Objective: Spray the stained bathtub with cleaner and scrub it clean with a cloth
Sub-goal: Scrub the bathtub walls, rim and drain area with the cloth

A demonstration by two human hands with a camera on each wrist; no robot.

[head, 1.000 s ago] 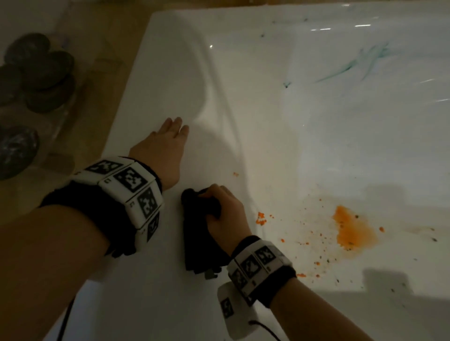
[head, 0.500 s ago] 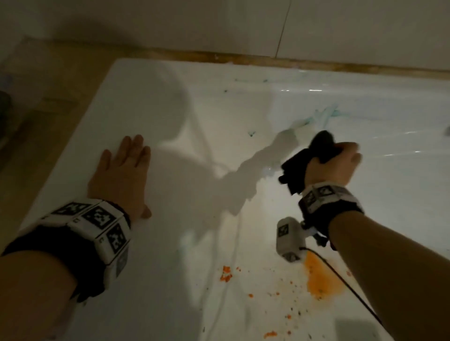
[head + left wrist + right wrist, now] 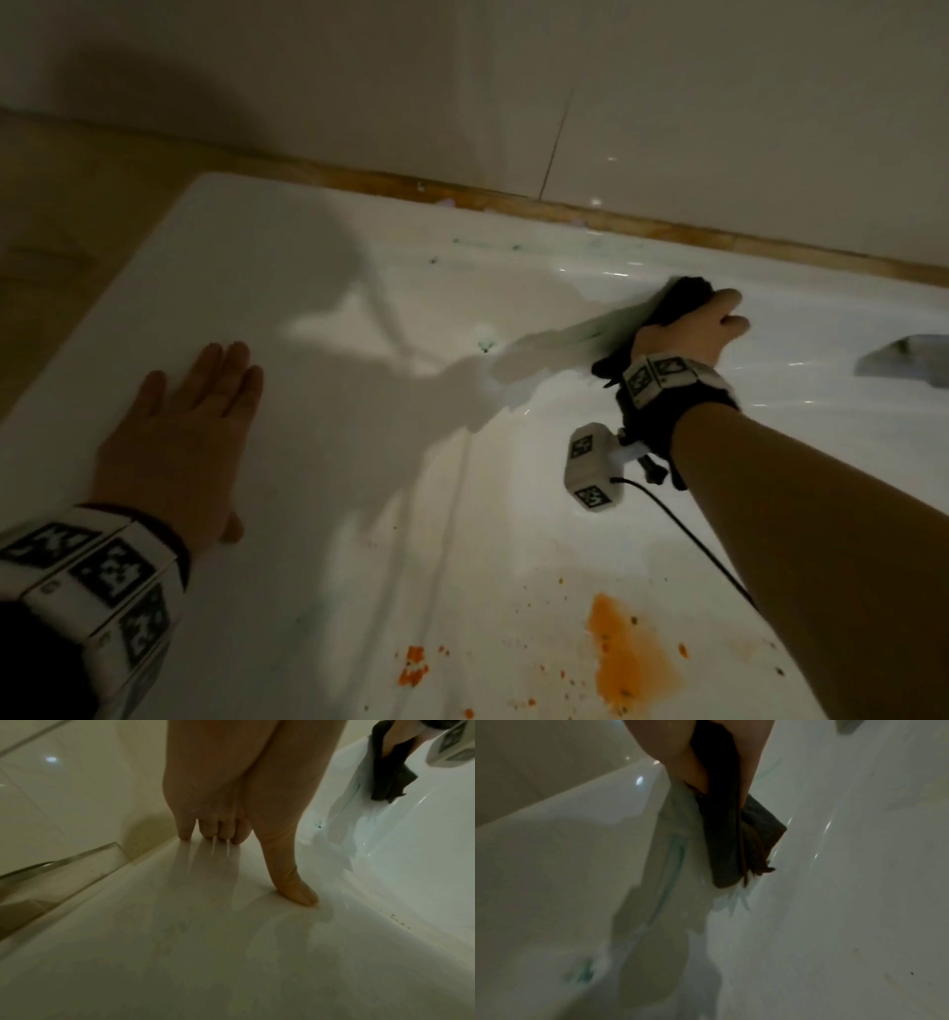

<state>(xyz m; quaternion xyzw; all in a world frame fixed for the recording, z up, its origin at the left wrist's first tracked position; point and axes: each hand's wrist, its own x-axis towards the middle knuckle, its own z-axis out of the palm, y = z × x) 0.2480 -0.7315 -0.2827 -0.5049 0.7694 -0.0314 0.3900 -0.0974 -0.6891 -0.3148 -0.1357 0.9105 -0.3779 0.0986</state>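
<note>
Left hand (image 3: 174,437) is planted flat on the near rim of the white bathtub (image 3: 318,514), fingers straight and spread, thumb out to the side. Right arm's stretched way across, right hand (image 3: 688,329) fisted around a dark cloth (image 3: 678,300) and pressing it against the far inner wall, right on a teal smear (image 3: 672,866). Orange stain (image 3: 626,652) sits on the tub floor nearer in.
</note>
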